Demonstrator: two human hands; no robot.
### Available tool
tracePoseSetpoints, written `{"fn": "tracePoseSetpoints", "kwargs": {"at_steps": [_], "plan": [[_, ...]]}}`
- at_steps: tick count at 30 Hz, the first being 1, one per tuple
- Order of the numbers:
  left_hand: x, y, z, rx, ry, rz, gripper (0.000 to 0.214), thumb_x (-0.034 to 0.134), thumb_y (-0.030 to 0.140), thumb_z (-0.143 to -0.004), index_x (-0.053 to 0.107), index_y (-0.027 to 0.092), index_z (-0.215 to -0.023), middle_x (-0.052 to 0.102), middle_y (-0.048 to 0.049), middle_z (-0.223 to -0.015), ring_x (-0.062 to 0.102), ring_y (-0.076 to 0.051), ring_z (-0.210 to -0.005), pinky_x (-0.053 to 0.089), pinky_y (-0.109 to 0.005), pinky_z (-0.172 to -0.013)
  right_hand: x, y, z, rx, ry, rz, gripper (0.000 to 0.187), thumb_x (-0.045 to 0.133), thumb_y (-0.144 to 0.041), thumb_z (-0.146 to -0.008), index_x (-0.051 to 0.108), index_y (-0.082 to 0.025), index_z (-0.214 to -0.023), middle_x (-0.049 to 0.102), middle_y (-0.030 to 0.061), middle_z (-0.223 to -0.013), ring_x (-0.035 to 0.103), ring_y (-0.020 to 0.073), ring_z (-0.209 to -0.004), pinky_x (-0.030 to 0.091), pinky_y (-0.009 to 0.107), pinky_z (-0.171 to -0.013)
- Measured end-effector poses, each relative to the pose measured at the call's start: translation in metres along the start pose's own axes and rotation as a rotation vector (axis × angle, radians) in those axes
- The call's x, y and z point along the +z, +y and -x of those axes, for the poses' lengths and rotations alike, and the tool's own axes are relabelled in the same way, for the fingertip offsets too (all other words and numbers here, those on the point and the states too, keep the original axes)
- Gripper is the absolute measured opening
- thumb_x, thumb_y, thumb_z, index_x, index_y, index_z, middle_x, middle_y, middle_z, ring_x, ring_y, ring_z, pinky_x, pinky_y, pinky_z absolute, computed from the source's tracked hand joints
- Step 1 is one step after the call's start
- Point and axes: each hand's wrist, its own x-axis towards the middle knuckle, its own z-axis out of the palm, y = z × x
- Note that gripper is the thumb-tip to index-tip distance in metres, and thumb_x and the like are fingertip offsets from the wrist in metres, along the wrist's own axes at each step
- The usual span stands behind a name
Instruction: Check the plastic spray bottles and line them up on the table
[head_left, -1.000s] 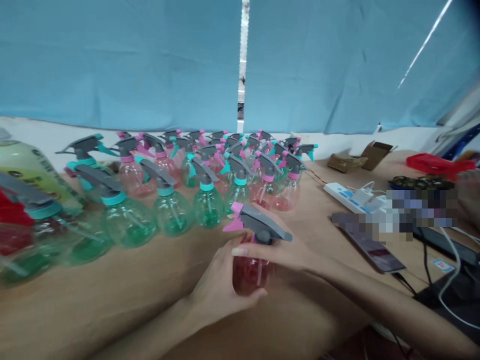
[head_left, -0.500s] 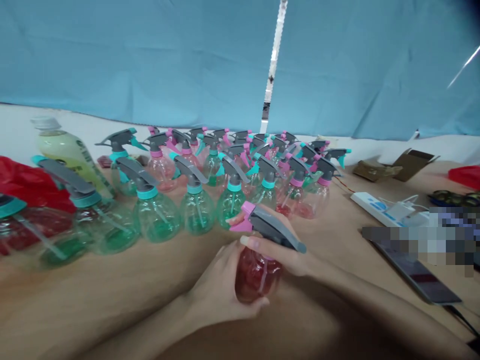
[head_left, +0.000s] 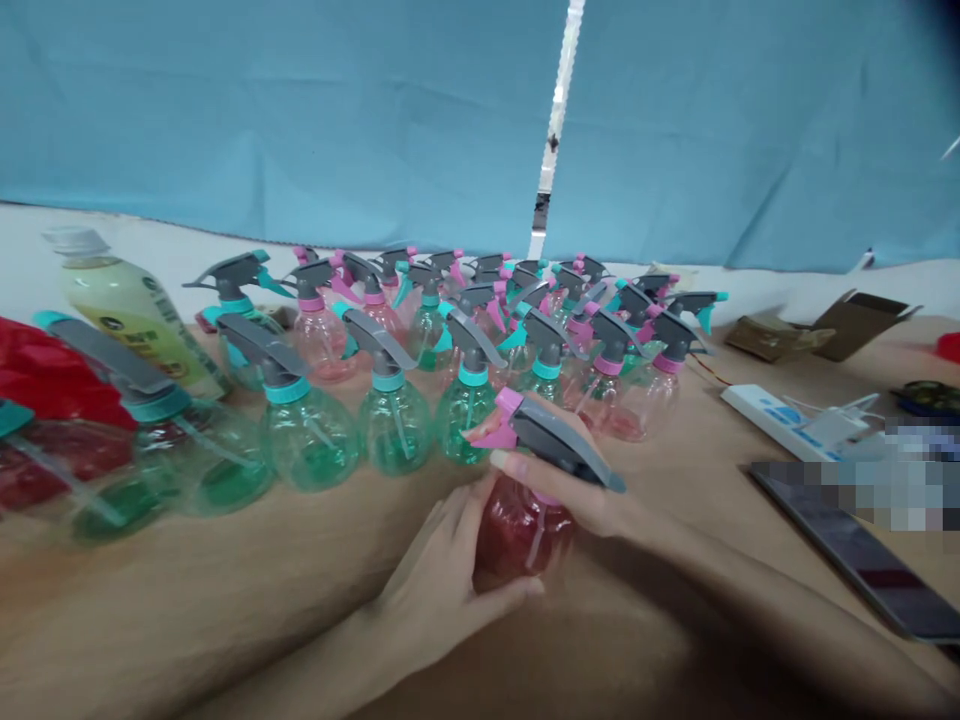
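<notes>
A spray bottle (head_left: 521, 530) with a clear red body and a grey-and-pink trigger head is between my two hands, low in the middle. My left hand (head_left: 442, 560) wraps round the body from the left, thumb along its near side. Around the neck and head, my right hand (head_left: 577, 495) grips from the right, its fingers reaching toward the pink trigger. Just beyond stands a row of several green spray bottles (head_left: 395, 425) with teal collars. Pink spray bottles (head_left: 649, 395) stand among them, with more crowded behind.
A large labelled bottle (head_left: 139, 310) and a red plastic bag (head_left: 56, 370) are at the left. At the right lie a white power strip (head_left: 772, 420), a dark phone (head_left: 862, 550) and an opened cardboard box (head_left: 862, 325). A blue sheet (head_left: 300, 120) covers the wall behind.
The view has shifted slightly, so the things at the right sit further right. Both hands keep their hold on the red spray bottle, which appears a little higher and further right.
</notes>
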Motion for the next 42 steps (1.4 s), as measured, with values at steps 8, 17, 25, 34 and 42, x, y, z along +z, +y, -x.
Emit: {"fn": "tracePoseSetpoints", "kwargs": {"at_steps": [8,17,25,34,42], "plan": [[0.005,-0.001,-0.001,-0.06,-0.028,-0.212,0.066,0.052,0.048,-0.091,0.027,0.015,-0.143,0.052,-0.0182,-0.131,0.053,-0.033,-0.116,0.041,-0.052,-0.096,-0.01,0.009,-0.002,0.011,0.066,-0.013,0.018,0.062,-0.036,-0.085,0.063,-0.027,-0.101,0.065,-0.0011,-0.096,0.061,0.015,-0.085,0.048,0.029,-0.079],[0.013,-0.008,0.002,0.021,-0.025,-0.428,0.053,0.049,0.038,-0.092,0.04,0.007,-0.134,0.053,-0.0219,-0.133,0.049,-0.035,-0.124,0.044,-0.052,-0.096,-0.014,0.012,-0.003,0.06,0.109,0.012,0.018,0.062,-0.043,-0.084,0.063,-0.026,-0.09,0.065,0.0004,-0.093,0.06,0.0164,-0.079,0.049,0.032,-0.074],[0.011,-0.007,0.001,0.047,-0.034,-0.484,0.053,0.049,0.039,-0.092,0.044,0.003,-0.131,0.052,-0.0234,-0.134,0.049,-0.035,-0.125,0.043,-0.052,-0.099,-0.017,0.008,-0.003,0.039,0.087,0.068,0.017,0.059,-0.045,-0.086,0.061,-0.028,-0.085,0.058,-0.0011,-0.076,0.057,0.0156,-0.069,0.048,0.032,-0.067],[0.012,-0.008,0.0,0.066,-0.023,-0.496,0.053,0.048,0.039,-0.093,0.044,0.004,-0.131,0.051,-0.0231,-0.135,0.047,-0.034,-0.126,0.044,-0.05,-0.099,-0.012,0.019,-0.003,0.059,0.152,0.035,0.027,0.057,-0.05,-0.086,0.063,-0.024,-0.083,0.06,-0.0006,-0.073,0.058,0.016,-0.07,0.049,0.031,-0.065],[0.012,-0.008,0.001,0.045,-0.029,-0.469,0.052,0.048,0.039,-0.092,0.044,0.005,-0.132,0.051,-0.0216,-0.135,0.046,-0.033,-0.127,0.043,-0.049,-0.1,-0.015,0.01,-0.003,0.08,0.083,-0.053,0.019,0.063,-0.042,-0.084,0.063,-0.025,-0.093,0.066,0.0015,-0.096,0.062,0.018,-0.087,0.049,0.034,-0.082]]}}
